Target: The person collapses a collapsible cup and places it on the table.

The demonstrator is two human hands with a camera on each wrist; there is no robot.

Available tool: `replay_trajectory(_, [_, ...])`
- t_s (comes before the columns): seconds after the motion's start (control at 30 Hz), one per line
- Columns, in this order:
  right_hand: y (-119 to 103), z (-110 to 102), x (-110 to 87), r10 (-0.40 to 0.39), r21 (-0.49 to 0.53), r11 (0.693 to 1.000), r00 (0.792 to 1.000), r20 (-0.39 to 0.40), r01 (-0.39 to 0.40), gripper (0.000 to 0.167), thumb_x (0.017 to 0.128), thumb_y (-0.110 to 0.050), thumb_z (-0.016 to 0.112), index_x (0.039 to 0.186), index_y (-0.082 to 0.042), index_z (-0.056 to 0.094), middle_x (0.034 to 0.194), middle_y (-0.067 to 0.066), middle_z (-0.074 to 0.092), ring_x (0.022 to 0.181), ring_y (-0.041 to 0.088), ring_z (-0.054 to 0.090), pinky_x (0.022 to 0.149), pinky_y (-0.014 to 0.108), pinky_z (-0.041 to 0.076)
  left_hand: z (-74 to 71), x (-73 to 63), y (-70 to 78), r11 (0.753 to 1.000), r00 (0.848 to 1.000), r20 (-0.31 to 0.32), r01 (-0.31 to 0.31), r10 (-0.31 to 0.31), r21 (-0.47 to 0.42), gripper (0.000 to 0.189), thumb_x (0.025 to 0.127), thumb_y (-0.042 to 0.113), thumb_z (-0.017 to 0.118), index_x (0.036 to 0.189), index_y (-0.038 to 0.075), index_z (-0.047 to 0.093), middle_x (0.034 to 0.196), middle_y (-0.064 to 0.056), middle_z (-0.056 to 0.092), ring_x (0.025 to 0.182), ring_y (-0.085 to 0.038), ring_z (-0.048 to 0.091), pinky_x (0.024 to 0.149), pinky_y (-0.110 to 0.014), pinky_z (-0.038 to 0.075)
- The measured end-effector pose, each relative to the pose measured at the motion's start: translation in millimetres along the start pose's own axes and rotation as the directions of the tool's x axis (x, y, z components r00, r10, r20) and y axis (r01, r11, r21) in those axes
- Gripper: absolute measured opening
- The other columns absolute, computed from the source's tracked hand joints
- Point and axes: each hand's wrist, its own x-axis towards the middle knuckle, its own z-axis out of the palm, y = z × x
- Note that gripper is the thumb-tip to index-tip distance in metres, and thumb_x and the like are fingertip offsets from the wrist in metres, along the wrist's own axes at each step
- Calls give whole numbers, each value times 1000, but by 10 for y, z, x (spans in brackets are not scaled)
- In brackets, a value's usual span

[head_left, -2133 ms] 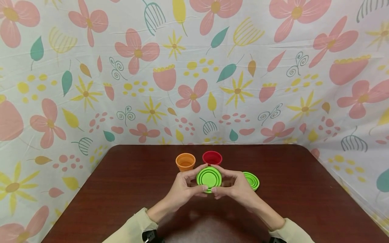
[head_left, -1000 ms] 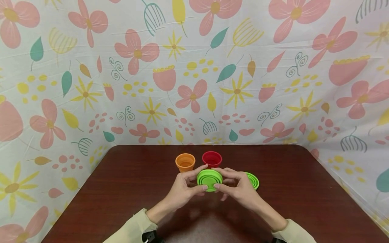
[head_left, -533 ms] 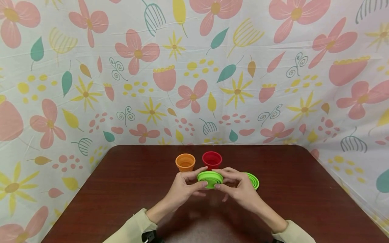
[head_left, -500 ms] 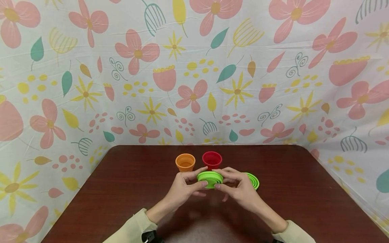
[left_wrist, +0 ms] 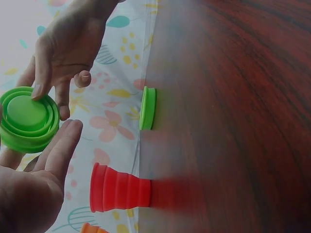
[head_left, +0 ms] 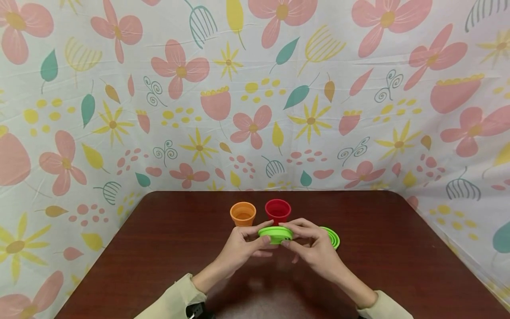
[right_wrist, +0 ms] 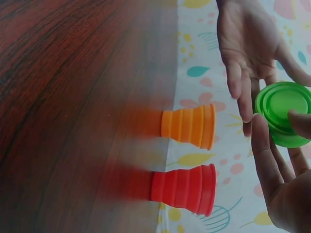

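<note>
Holding a green cup [head_left: 276,235], folded down to a flat stack of rings, in both hands above the table [head_left: 179,239]. Clock refs below: head view, held cup as centre, 12 = far side of table.

Left hand [head_left: 239,248] at 8 o'clock: clamped on the cup, thumb at the near side, index at the far rim. Right hand [head_left: 318,251] at 4 o'clock: same grip from the other side, thumb pressed on the near face. Both wrist views show the concentric rings; head view sees the cup nearly side-on, rim up.

Red cup [head_left: 278,212] at 12, just beyond the fingertips, its base overlapped by the hands in that view. Orange cup [head_left: 242,215] at 10, near the red one, not touching it. Both stand upright and extended, wide rim up, stepped sides tapering to the base.

Second green piece [head_left: 334,238] at 3, a low ringed disc on the table, partly hidden behind the right hand.

Flowered cloth [head_left: 255,126] hangs past the table's far edge, 10 through 2. Pale sleeves [head_left: 171,297] on both arms; black wrist device [head_left: 195,310] at 7, cut off by the frame edge.
</note>
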Motion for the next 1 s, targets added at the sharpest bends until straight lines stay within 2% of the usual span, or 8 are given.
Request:
replay_trajectory(0.1, [-3,3,-3,-8,4,1000,1000,-10,8,44,92,9,76,135,4,68,118,17,64,67,19,69,46,41,60,-3,5,5,1000,1000,0,1,-1,-2,57,103,18,72,150,-7,52,155,-23,50,111,-48,69,90,-58,58])
replay_trajectory(0.23, [-2,1,-6,-5,6,1000,1000,-9,5,45,92,9,76,136,2,69,120,18,64,69,20,71,47,42,60,-4,4,17,1000,1000,-9,-5,5,-16,56,102,18,74,149,-4,55,155,-21,51,111,-48,69,92,-59,57])
replay_trajectory(0.33, [-4,-1,-11,27,5,1000,1000,-3,-27,46,92,7,77,136,-3,71,122,19,63,72,21,73,48,43,61,-6,4,23,1000,1000,-12,-7,7,-22,54,100,17,75,149,0,58,152,-20,54,109,-45,71,92,-61,56])
replay_trajectory(0.47, [-11,-2,-19,100,-6,995,995,-2,-100,42,91,0,81,133,-7,74,125,17,63,79,23,73,50,44,62,-15,-2,18,1000,1000,-1,-18,18,-7,55,99,12,76,149,1,58,146,-27,57,107,-42,73,92,-65,54])
replay_trajectory(0.53, [-11,-6,-21,134,-15,991,991,-3,-134,41,91,-3,82,131,-8,75,127,16,63,82,25,72,51,45,62,-20,-7,10,999,999,2,-33,33,29,56,98,11,77,149,2,58,141,-29,60,107,-38,74,92,-59,57])
replay_trajectory(0.7, [-11,-29,-13,219,5,976,976,10,-219,46,91,-6,83,135,-9,72,135,18,61,88,29,73,55,48,63,-37,-14,-18,987,997,5,-82,82,137,59,96,11,79,151,5,57,137,-20,67,104,-23,74,90,-32,61])
replay_trajectory(0.83, [-5,-44,-6,279,40,959,960,31,-280,54,90,-7,84,141,-5,67,142,21,61,97,28,74,59,49,64,-45,-8,-41,988,994,34,-103,100,112,68,94,6,80,155,3,51,142,-18,64,109,-22,73,93,-33,60])
replay_trajectory(1.0, [0,-49,-5,315,44,947,947,59,-318,63,90,-9,85,147,2,59,143,22,62,93,32,75,64,50,65,-43,-7,-44,991,992,62,-114,110,67,77,92,1,81,158,-1,43,147,-21,59,115,-24,71,94,-37,60])
